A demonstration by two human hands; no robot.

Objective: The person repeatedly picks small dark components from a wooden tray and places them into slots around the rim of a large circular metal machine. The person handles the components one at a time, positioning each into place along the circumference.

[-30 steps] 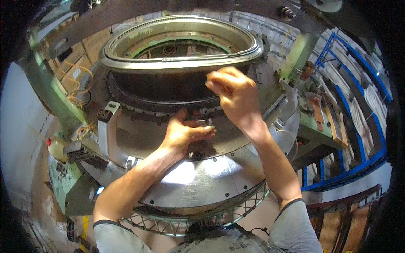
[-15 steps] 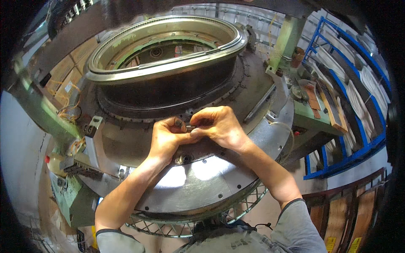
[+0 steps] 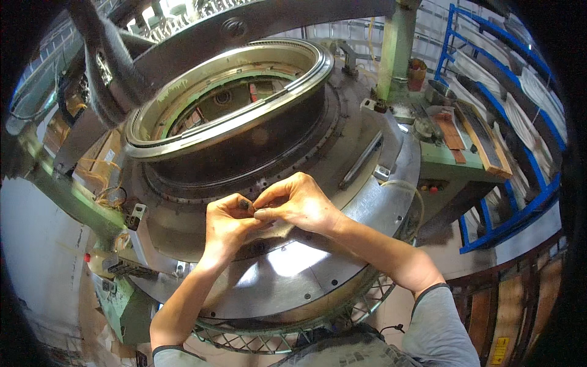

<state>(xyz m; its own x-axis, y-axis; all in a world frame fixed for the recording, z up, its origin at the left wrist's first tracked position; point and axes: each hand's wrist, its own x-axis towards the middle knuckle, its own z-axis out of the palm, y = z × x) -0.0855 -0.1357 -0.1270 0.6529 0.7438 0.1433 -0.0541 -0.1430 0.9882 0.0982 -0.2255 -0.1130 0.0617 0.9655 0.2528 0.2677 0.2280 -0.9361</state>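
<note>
My left hand (image 3: pixel 223 227) and my right hand (image 3: pixel 306 205) meet at the fingertips above the near side of a large round machine. A small dark piece (image 3: pixel 244 204) shows at the curled fingers of my left hand, too small to name. The fingers of my right hand are pinched together against it; what they grip is hidden. Below both hands lies the machine's shiny metal ring plate (image 3: pixel 318 260). Beyond them rises a wide dark cylinder (image 3: pixel 244 150) with a bright grooved rim (image 3: pixel 299 95).
A curved dark machine arm (image 3: pixel 244 30) spans the far side. Green posts (image 3: pixel 391 55) stand at the right and left. A side bench (image 3: pixel 428 160) holds a wooden tray (image 3: pixel 483 140). Farther right is a blue rack (image 3: pixel 526 211) with white material. A latticed frame (image 3: pixel 361 306) runs below the plate.
The view has shifted, and more of the overhead machinery shows. My hands appear lower and farther left in the picture, still pinched together. The metal bit between the fingertips is now mostly hidden.
</note>
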